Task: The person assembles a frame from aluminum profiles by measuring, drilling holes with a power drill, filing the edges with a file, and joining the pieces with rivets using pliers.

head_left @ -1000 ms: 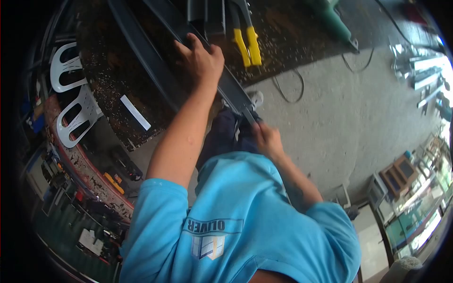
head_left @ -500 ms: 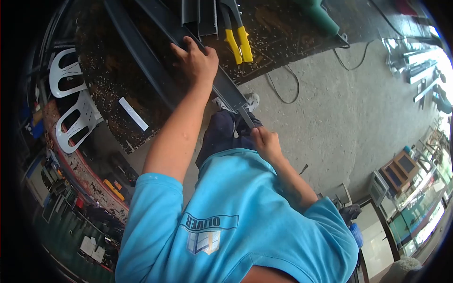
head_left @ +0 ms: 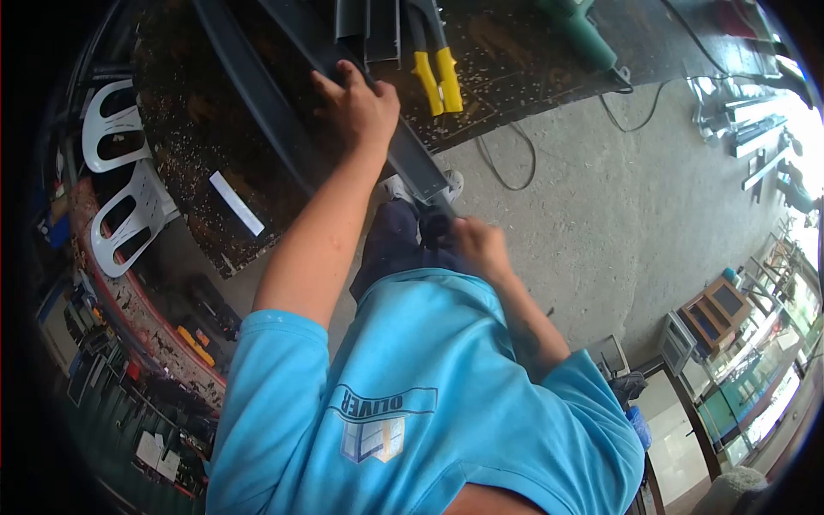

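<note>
A long dark metal profile (head_left: 412,159) lies slantwise on a dark workbench (head_left: 206,129) strewn with shavings, and its near end juts past the bench edge. My left hand (head_left: 359,105) reaches forward and grips the profile from above, fingers curled over its far edge. My right hand (head_left: 481,245) is closed around the profile's near end, just above my dark trousers. The end itself is hidden inside that fist. My blue shirt fills the lower part of the view.
Yellow-handled cutters (head_left: 438,77) and short metal sections (head_left: 369,30) lie on the bench beyond my left hand. A green power tool (head_left: 584,34) trails a cable (head_left: 506,163) over the concrete floor. White plastic chairs (head_left: 120,197) stand at the left, glass cabinets (head_left: 730,318) at the right.
My right hand has crept a little up to the profile's end and closed over it. My left hand stays on the profile.
</note>
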Tool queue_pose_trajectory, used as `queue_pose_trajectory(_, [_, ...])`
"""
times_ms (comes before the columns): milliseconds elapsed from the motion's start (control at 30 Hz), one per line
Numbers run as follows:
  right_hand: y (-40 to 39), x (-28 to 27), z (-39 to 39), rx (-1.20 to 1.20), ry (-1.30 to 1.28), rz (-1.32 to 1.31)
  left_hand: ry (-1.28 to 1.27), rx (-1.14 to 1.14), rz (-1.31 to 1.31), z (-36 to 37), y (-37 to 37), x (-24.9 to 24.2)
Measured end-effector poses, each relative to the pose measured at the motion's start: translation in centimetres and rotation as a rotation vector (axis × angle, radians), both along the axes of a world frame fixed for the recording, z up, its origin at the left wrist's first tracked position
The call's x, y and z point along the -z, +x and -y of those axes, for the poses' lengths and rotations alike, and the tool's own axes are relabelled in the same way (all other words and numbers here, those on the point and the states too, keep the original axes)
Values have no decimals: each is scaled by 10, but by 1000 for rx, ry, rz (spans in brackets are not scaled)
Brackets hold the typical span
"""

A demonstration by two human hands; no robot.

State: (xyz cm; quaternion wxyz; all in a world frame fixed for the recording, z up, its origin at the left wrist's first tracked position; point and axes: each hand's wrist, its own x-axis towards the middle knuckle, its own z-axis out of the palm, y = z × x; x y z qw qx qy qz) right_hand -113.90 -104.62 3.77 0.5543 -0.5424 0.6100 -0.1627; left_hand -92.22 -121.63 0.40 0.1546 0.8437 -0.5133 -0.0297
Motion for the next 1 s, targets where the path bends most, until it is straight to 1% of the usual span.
queue_pose_trajectory(33, [-17, -1, -2, -7, 80, -50, -5, -12, -1, -2, 0, 1])
queue_pose_trajectory(67, [-25, 5, 3, -72, 38, -39, -40, -11, -4, -2, 1, 5])
queue_pose_trajectory(100, [-14, 10, 6, -80, 56, -38, -22, -19, -3, -6, 4, 6])
queue_pose_trajectory(167, [17, 18, 25, -100, -55, -70, -56, 3, 5, -2, 0, 4])
queue_pose_trajectory(200, [24, 17, 27, -98, -167, -65, -55, 8, 11, -2, 1, 3])
queue_pose_trajectory(300, [-4, 12, 14, -89, -125, -39, -30, 2, -5, -7, -6, 0])
queue_pose_trajectory(333, [-20, 4, 12, -79, 12, -41, -27, 1, 0, -7, -6, 1])
queue_pose_trajectory(400, [-17, 13, 25, -121, -41, -53, -49, -16, 4, -4, -3, 5])
queue_pose_trajectory(467, [-4, 12, 25, -68, -46, -85, -30, 10, 4, -11, -3, 8])
queue_pose_trajectory(500, [-1, 13, 28, -73, -62, -95, -64, 10, 29, -3, -1, 7])
queue_pose_trajectory(533, [1, 13, 28, -52, -64, -48, -46, 1, 37, -2, -1, 6])
queue_pose_trajectory(567, [2, 12, 24, -23, -58, -1, -47, 11, 34, -1, -1, 5])
queue_pose_trajectory(633, [-13, 9, 3, -4, -55, -27, -41, 0, 30, -1, -2, 4])
queue_pose_trajectory(700, [-39, 13, -27, -58, -47, -92, -41, -2, 25, -1, -3, 4])
queue_pose_trajectory(733, [-51, 5, -41, -61, -49, -91, -45, -6, 30, -1, -3, 4])
queue_pose_trajectory(800, [-67, -13, -60, 196, 112, 152, -50, -8, 37, 0, -1, 5])
queue_pose_trajectory(833, [-68, -15, -59, 201, 109, 150, -52, -13, 37, 0, -1, 5])
queue_pose_trajectory(900, [-70, -24, -56, 463, 385, 431, -65, -3, 24, -1, -5, 3])
queue_pose_trajectory(933, [-64, -26, -51, 497, 515, 490, -41, -10, 16, 0, -5, 0])
queue_pose_trajectory(967, [-60, -29, -45, 496, 501, 491, -10, -17, 10, -1, -4, -1])
queue_pose_trajectory(1000, [-52, -40, -31, 537, 686, 544, -16, -13, 9, -1, -3, -1])
